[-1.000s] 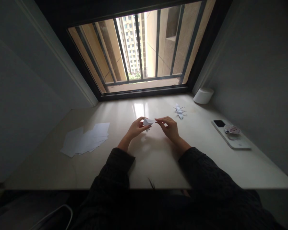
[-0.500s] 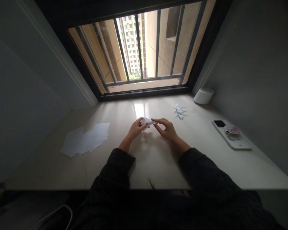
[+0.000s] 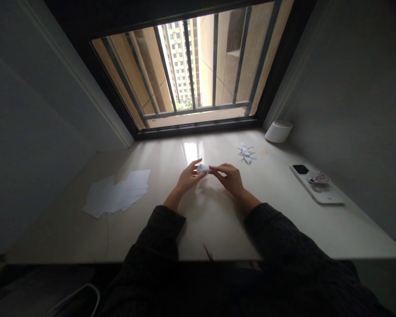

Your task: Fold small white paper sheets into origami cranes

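Over the middle of the counter [image 3: 218,233], a small folded white paper [image 3: 203,169] is sitting between the two hands. The left hand [image 3: 187,178] is coming in from its 8 o'clock side, thumb and fingers grasping the body of the fold, one fingertip sticking up past it toward 12 o'clock. The right hand [image 3: 230,177] is reaching in from 4 o'clock, thumb and forefinger pinching the tapered end at the paper's 3 o'clock side. Taking the folded paper as the dial's centre, loose white sheets [image 3: 119,193] are lying overlapped between 8 and 9 o'clock, and a spiky paper figure cluster [image 3: 246,153] is resting between 2 and 3. Farther out, a white cylinder [image 3: 279,131] is standing at about 2 o'clock, while a phone [image 3: 323,196] is lying just past 3, its back facing up and bearing a pinkish round attachment [image 3: 318,177]. At 12 o'clock, daylight is entering through a barred window [image 3: 206,66].
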A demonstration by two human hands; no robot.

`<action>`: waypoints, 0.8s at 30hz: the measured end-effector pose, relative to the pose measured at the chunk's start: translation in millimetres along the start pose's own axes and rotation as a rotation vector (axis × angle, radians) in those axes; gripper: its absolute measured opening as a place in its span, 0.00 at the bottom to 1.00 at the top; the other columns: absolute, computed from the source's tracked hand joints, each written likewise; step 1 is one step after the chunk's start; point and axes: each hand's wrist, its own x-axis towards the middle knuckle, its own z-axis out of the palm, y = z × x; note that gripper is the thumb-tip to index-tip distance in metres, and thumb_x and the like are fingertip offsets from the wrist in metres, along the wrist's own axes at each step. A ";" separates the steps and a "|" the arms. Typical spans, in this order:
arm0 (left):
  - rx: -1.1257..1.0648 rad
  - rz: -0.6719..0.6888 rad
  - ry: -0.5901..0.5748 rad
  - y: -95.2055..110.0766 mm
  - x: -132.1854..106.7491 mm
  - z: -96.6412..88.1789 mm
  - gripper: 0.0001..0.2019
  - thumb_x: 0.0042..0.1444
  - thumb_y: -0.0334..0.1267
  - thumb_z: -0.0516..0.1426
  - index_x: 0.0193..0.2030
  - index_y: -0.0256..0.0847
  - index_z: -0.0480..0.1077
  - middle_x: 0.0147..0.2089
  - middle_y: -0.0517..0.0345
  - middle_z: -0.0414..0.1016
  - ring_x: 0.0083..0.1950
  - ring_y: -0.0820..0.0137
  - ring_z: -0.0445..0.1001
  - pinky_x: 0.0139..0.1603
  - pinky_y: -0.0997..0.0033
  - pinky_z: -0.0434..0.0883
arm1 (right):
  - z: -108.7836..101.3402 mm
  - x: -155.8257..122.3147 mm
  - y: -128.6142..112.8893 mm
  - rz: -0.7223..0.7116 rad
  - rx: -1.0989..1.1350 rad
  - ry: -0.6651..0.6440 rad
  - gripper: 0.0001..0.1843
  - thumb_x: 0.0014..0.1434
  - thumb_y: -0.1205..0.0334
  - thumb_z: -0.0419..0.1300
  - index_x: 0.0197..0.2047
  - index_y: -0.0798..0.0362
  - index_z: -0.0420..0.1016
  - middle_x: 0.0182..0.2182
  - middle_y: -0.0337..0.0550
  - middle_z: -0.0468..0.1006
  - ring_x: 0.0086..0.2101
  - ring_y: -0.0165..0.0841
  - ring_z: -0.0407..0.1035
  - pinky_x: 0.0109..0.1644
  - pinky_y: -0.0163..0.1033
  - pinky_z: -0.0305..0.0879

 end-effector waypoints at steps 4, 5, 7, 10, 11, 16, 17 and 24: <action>0.092 0.045 0.028 4.5 -2.6 1.3 0.28 0.50 0.43 0.63 0.60 0.47 0.65 0.43 0.56 0.76 0.37 0.72 0.74 0.38 0.72 0.72 | -0.8 0.1 0.6 -0.005 -0.019 0.010 0.11 0.56 0.55 0.63 0.43 0.42 0.80 0.29 0.41 0.80 0.29 0.34 0.71 0.37 0.41 0.68; 0.124 0.054 0.034 5.2 -2.8 2.0 0.25 0.51 0.43 0.62 0.57 0.47 0.69 0.43 0.55 0.76 0.38 0.71 0.74 0.39 0.71 0.72 | -1.0 0.1 0.1 -0.003 -0.020 0.004 0.11 0.57 0.55 0.63 0.43 0.42 0.80 0.29 0.41 0.80 0.30 0.34 0.71 0.37 0.41 0.68; 0.153 0.058 0.045 5.5 -2.6 3.2 0.20 0.51 0.44 0.61 0.52 0.45 0.73 0.44 0.54 0.77 0.38 0.70 0.74 0.38 0.71 0.73 | -1.3 0.3 -1.3 -0.001 -0.021 -0.006 0.10 0.57 0.55 0.62 0.43 0.42 0.80 0.30 0.41 0.81 0.30 0.34 0.72 0.37 0.42 0.68; 0.108 0.031 0.031 3.6 -1.2 3.9 0.20 0.52 0.45 0.61 0.52 0.43 0.74 0.45 0.52 0.78 0.37 0.69 0.75 0.37 0.70 0.73 | -1.3 0.8 -3.3 0.001 0.005 0.000 0.10 0.56 0.55 0.63 0.42 0.42 0.80 0.30 0.41 0.81 0.30 0.35 0.72 0.38 0.42 0.69; 0.081 0.020 0.023 2.9 -0.6 3.7 0.20 0.52 0.45 0.61 0.52 0.43 0.74 0.45 0.51 0.78 0.37 0.68 0.75 0.37 0.70 0.73 | -1.3 0.9 -3.9 0.005 0.019 0.002 0.10 0.56 0.55 0.63 0.42 0.42 0.80 0.30 0.41 0.81 0.30 0.35 0.72 0.38 0.42 0.69; -0.027 -0.001 0.031 0.6 2.5 0.4 0.21 0.52 0.43 0.61 0.52 0.39 0.74 0.47 0.48 0.78 0.40 0.66 0.76 0.41 0.68 0.72 | -1.8 1.6 -5.1 0.048 0.075 0.009 0.11 0.56 0.55 0.64 0.42 0.44 0.80 0.31 0.41 0.81 0.31 0.34 0.72 0.37 0.41 0.69; -0.036 -0.004 0.038 0.4 3.0 -0.1 0.20 0.52 0.42 0.61 0.51 0.38 0.74 0.46 0.48 0.78 0.40 0.66 0.76 0.42 0.68 0.72 | -1.9 1.7 -4.9 0.056 0.086 0.018 0.11 0.56 0.55 0.64 0.42 0.44 0.80 0.31 0.42 0.81 0.31 0.34 0.73 0.37 0.41 0.69; -0.099 -0.008 0.039 0.4 4.8 0.1 0.19 0.51 0.39 0.61 0.50 0.38 0.74 0.46 0.49 0.78 0.42 0.66 0.76 0.44 0.66 0.72 | -2.3 2.9 -7.1 0.036 0.145 0.033 0.09 0.56 0.56 0.63 0.41 0.43 0.81 0.34 0.40 0.82 0.34 0.36 0.74 0.40 0.44 0.71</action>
